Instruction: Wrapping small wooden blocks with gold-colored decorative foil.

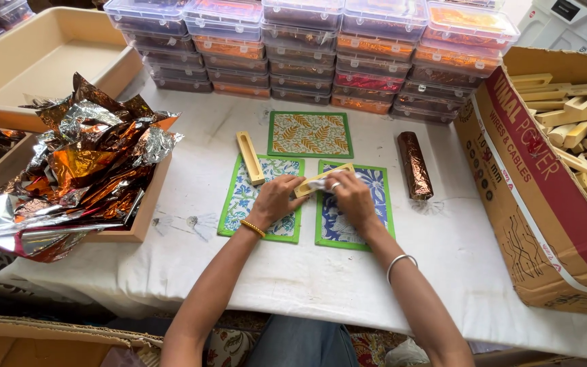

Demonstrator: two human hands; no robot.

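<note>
The single head camera looked steeply down from the bench's (443, 251) near edge, facing its far edge, close above.

Before you, stacked clear lidded boxes (321, 51) along the table's far edge; red-and-brown printed carton (545, 197) at right.

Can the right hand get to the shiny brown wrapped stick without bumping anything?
Probably yes. The wrapped stick lies just beyond the right hand on bare tablecloth, with nothing between them.
</note>
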